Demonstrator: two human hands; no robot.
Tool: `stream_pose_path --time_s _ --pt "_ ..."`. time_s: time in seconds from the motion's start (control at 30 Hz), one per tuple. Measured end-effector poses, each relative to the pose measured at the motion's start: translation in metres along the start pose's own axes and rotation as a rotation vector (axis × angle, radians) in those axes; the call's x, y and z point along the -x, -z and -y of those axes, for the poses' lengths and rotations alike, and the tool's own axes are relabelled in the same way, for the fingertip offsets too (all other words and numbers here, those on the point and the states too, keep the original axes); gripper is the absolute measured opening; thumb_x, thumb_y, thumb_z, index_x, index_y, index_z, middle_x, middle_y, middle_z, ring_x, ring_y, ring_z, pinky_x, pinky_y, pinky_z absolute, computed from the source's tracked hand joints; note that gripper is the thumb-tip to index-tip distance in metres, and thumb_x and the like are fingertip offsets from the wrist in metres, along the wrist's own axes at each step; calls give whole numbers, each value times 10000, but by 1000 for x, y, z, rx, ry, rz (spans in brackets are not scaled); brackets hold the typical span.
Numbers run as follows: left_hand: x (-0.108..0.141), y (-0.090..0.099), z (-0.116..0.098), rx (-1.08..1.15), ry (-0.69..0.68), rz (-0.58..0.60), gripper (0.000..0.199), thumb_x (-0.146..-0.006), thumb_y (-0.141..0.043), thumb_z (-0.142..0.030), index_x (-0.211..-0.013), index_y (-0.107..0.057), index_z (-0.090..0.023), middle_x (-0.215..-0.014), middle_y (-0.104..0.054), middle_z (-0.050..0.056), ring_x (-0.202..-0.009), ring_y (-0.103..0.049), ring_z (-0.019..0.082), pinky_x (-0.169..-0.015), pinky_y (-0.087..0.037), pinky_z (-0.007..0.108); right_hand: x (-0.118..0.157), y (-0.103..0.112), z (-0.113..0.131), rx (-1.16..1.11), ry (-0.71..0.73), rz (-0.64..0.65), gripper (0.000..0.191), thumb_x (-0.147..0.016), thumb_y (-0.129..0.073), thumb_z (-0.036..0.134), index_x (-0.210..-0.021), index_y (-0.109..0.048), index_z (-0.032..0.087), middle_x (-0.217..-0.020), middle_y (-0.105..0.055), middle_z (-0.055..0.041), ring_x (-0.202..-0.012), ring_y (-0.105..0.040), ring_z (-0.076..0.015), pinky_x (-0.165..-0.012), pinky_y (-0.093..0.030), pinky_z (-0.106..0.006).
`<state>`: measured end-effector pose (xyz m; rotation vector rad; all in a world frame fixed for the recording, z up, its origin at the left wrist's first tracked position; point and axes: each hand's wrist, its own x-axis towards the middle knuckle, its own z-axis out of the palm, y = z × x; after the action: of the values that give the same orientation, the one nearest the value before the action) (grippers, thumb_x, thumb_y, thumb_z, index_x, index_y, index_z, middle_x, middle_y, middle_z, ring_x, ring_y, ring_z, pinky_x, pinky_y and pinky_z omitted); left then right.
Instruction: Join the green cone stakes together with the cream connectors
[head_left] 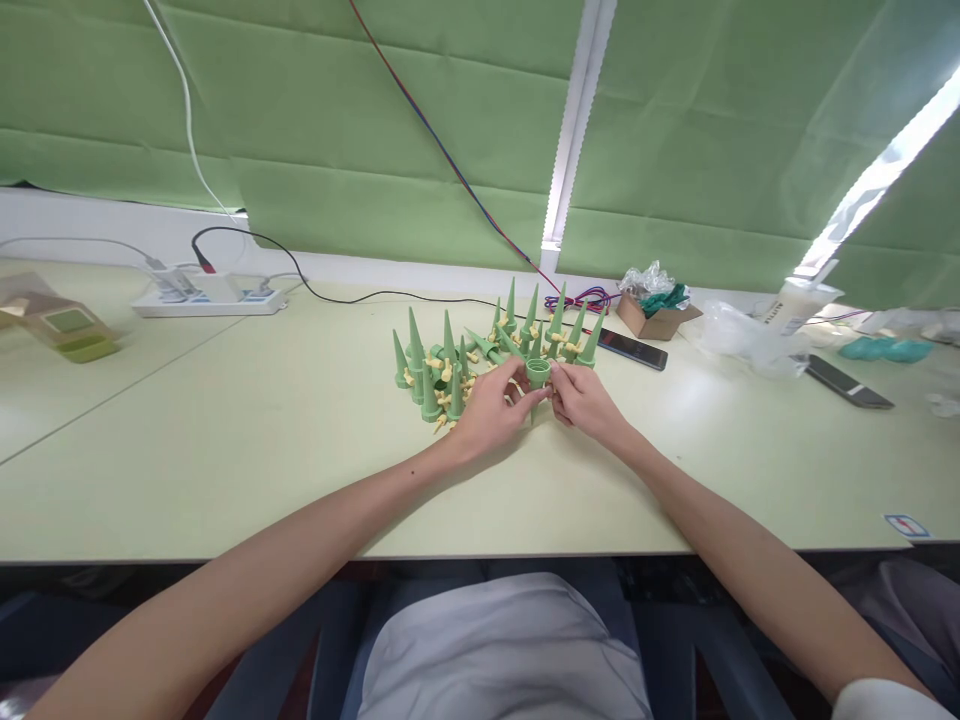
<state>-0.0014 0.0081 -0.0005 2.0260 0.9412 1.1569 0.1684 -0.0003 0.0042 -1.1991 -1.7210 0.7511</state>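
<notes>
A green plastic watering spike is held point down between my hands, its round threaded mouth facing up. My left hand grips it from the left with thumb and fingers. On its right side, my right hand is closed in a pinch against the spike; a bit of yellow shows by the fingertips, too small to make out. Just beyond the hands stand several similar green spikes, most with points up and some lying over. Small yellow valve-like pieces lie among them or stick out from their sides.
Behind the right group lie a phone and a cardboard box with plastic wrapping. Farther right are a cup, clear bags and a dark device. A power strip and a small carton are at left.
</notes>
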Motion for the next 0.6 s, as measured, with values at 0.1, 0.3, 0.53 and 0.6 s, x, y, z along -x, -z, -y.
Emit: stream_pose_path --time_s 0.1,0.3,0.53,0.6 --pt "1 -1 1 -5 22 12 286 -903 -619 -418 -825 -436 -212 -829 -625 7 -620 -562 113 -540 -441 252 0 0 0 -33 -13 4 603 -946 -384 740 -606 -391 242 -413 -390 36 -380 -379 -116 -407 -301 -264" --pt "1 -4 4 95 87 38 290 -909 -612 -461 -892 -459 -215 -895 -625 14 -524 -563 91 -468 -422 255 -1 -2 -1 -53 -8 -3 603 -927 -409 754 -612 -393 240 -416 -383 44 -376 -368 -110 -398 -297 -261" --pt "-1 -5 2 184 140 15 329 -871 -664 -491 -944 -497 -217 -903 -622 24 -494 -578 102 -416 -428 260 -1 -2 0 -42 0 -28 597 -916 -412 764 -640 -422 235 -435 -395 47 -378 -363 -108 -401 -299 -264" --pt "-1 -5 2 203 153 2 347 -858 -681 -495 -925 -480 -220 -879 -628 21 -488 -571 105 -412 -428 260 -1 -2 -1 -42 3 -33 594 -912 -415 767 -652 -431 234 -444 -398 49 -379 -366 -108 -400 -301 -262"
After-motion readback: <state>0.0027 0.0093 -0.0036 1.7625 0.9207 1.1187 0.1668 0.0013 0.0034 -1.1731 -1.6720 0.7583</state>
